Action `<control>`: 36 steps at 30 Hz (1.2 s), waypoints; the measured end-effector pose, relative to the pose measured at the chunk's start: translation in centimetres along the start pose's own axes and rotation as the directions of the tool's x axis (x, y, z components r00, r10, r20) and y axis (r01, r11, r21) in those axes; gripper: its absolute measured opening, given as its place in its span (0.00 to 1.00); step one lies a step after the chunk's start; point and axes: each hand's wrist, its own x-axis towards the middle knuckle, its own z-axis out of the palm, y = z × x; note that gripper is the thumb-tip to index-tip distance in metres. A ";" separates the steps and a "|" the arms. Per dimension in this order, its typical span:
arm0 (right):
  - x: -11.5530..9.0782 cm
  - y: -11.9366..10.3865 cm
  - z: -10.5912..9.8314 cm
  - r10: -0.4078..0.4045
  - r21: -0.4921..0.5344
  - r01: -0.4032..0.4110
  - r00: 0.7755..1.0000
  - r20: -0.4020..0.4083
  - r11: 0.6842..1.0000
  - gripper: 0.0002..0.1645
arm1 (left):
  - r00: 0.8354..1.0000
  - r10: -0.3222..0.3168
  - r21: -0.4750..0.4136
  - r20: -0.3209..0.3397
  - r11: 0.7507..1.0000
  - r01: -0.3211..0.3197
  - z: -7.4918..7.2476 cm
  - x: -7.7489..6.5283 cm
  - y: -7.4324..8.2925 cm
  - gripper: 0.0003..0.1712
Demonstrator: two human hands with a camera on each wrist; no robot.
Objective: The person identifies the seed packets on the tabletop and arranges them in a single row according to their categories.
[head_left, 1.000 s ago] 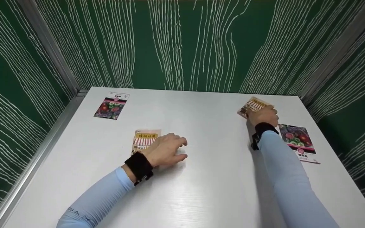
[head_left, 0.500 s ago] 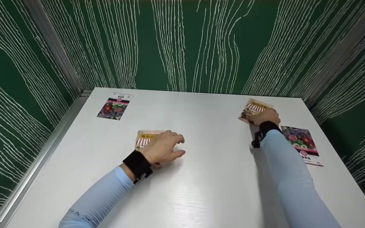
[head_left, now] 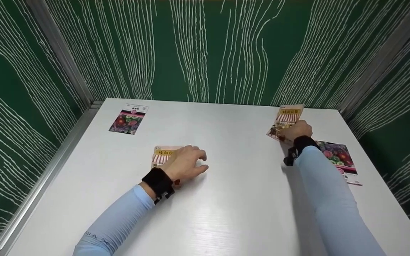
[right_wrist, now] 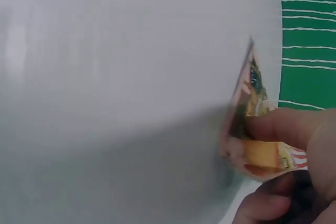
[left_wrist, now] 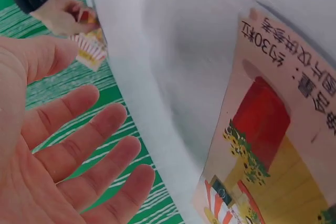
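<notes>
In the head view my right hand [head_left: 297, 131] pinches a sunflower seed packet [head_left: 289, 115] near the table's back right corner. Its top end stands raised off the table. The right wrist view shows thumb and fingers on the bent packet [right_wrist: 262, 153]; part of it is blurred. My left hand [head_left: 185, 163] hovers over a second sunflower seed packet [head_left: 160, 156], left of the middle, and covers its right part. In the left wrist view those fingers are spread and loosely bent with nothing between them, and the packet [left_wrist: 257, 145] lies beside them.
A seed packet with a flower picture [head_left: 128, 120] lies at the back left of the white table [head_left: 233, 185]. A similar flower seed packet [head_left: 340, 156] lies at the right, partly behind my right forearm. Green walls [head_left: 226, 53] with white lines border the table.
My right hand has tilted the back right seed packet up, so its top end now stands higher. The left hand stays almost in place over the other packet.
</notes>
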 end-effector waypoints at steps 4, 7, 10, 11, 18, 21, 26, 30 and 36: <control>-0.3 0.2 0.3 -0.054 -0.018 0.053 0.998 -0.034 0.998 0.36 | 1.000 0.000 -0.009 0.010 1.000 0.000 0.2 0.2 0.0 0.20; -0.4 0.4 0.4 -0.098 -0.018 0.097 0.993 -0.067 0.995 0.30 | 1.000 0.005 -0.045 0.012 0.999 -0.004 0.1 0.3 0.0 0.20; -0.6 0.3 0.4 -0.137 -0.009 0.137 0.986 -0.099 0.991 0.26 | 1.000 0.003 -0.106 0.010 0.994 -0.002 0.2 0.6 -0.2 0.20; -0.6 0.2 0.4 -0.142 0.007 0.143 0.984 -0.104 0.990 0.27 | 1.000 -0.001 -0.129 0.007 0.992 0.002 0.2 0.7 -0.3 0.20; -1.2 -0.8 -0.3 -0.114 0.154 0.116 0.993 -0.022 0.981 0.37 | 0.998 -0.054 -0.248 -0.013 0.968 0.049 0.7 1.5 -0.4 0.25; -1.6 -1.4 -0.6 -0.115 0.207 0.106 0.993 0.031 0.973 0.39 | 0.996 -0.087 -0.301 -0.027 0.951 0.075 1.0 2.0 -0.4 0.27; -2.8 -2.6 -0.2 -0.160 0.204 0.140 0.983 0.085 0.969 0.39 | 0.990 -0.127 -0.375 -0.059 0.922 0.096 1.2 3.0 -0.4 0.28; -3.9 -3.5 0.3 -0.220 0.212 0.192 0.969 0.117 0.958 0.36 | 0.982 -0.169 -0.427 -0.078 0.896 0.121 1.1 3.7 -0.2 0.29; -5.6 -4.5 1.7 -0.312 0.225 0.268 0.930 0.192 0.937 0.33 | 0.965 -0.254 -0.498 -0.057 0.845 0.193 1.2 5.0 0.0 0.32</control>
